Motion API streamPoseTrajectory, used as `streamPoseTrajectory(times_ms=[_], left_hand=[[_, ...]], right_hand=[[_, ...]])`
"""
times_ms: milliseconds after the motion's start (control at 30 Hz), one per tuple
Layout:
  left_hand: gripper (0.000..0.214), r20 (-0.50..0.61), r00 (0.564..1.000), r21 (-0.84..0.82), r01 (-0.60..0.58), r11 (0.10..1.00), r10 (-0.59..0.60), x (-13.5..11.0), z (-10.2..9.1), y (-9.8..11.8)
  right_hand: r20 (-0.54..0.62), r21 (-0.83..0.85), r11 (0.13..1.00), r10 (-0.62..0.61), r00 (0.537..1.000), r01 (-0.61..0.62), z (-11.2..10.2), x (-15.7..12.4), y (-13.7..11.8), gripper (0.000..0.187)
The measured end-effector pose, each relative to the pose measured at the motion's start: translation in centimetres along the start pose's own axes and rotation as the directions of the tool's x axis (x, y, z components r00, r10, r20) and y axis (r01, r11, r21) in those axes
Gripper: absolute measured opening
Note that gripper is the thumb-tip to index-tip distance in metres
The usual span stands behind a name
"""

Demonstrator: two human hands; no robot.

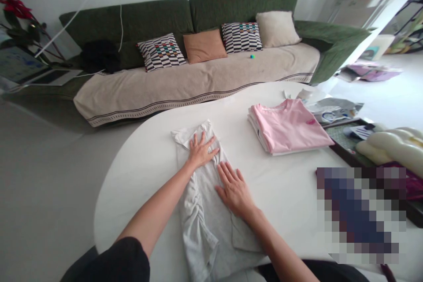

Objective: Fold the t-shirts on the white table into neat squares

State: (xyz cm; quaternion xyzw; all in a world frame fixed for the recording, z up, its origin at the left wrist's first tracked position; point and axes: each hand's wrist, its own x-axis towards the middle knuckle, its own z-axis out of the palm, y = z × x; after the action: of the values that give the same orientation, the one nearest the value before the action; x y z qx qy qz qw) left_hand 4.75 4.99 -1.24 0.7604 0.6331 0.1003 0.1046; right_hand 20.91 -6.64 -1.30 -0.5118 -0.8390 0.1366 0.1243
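A light grey garment (203,211) lies lengthwise on the white round table (145,158), folded into a narrow strip with a rumpled lower end. My left hand (201,150) lies flat on its upper part, fingers spread. My right hand (234,190) rests flat on the garment's middle right edge, fingers stretched out. Both hands hold nothing. To the right, a stack of folded shirts with a pink shirt (289,125) on top sits on the table.
Behind the table stands a green sofa (211,17) with a beige cover and several cushions. At the table's right are papers (333,110), a dark tray (346,143), a cream cloud-shaped object (393,145) and a blurred patch. Grey floor lies to the left.
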Motion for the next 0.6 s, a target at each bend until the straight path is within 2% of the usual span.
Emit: streamPoseTrajectory(times_ms=[133, 367, 500, 533, 600], left_hand=[[0.062, -0.011, 0.999, -0.019, -0.053, 0.998, 0.053, -0.6, 0.0, 0.2], [0.062, 0.021, 0.997, -0.02, -0.08, 0.997, 0.08, -5.4, -0.6, 0.9], [0.061, 0.148, 0.989, -0.053, 0.01, 0.999, -0.002, -6.8, -2.3, 2.3], [0.061, 0.16, 0.987, -0.071, 0.018, 0.997, -0.007, -7.5, -2.9, 2.6], [0.06, 0.106, 0.994, -0.149, -0.002, 0.989, 0.018, -10.0, -3.9, 3.0]], right_hand=[[-0.015, -0.029, 0.999, 0.039, 0.999, -0.039, 0.8, -1.3, -0.9, 0.058], [-0.027, -0.06, 0.997, 0.047, 0.999, -0.049, 1.2, -5.9, -3.8, 0.057], [0.055, -0.053, 0.995, 0.086, 0.995, -0.084, 0.3, -6.7, -4.9, 0.057], [0.076, -0.037, 0.995, 0.095, 0.993, -0.092, -0.2, -7.0, -4.9, 0.058], [0.047, 0.031, 0.994, 0.1, 0.994, -0.102, -1.2, -8.5, -4.6, 0.058]])
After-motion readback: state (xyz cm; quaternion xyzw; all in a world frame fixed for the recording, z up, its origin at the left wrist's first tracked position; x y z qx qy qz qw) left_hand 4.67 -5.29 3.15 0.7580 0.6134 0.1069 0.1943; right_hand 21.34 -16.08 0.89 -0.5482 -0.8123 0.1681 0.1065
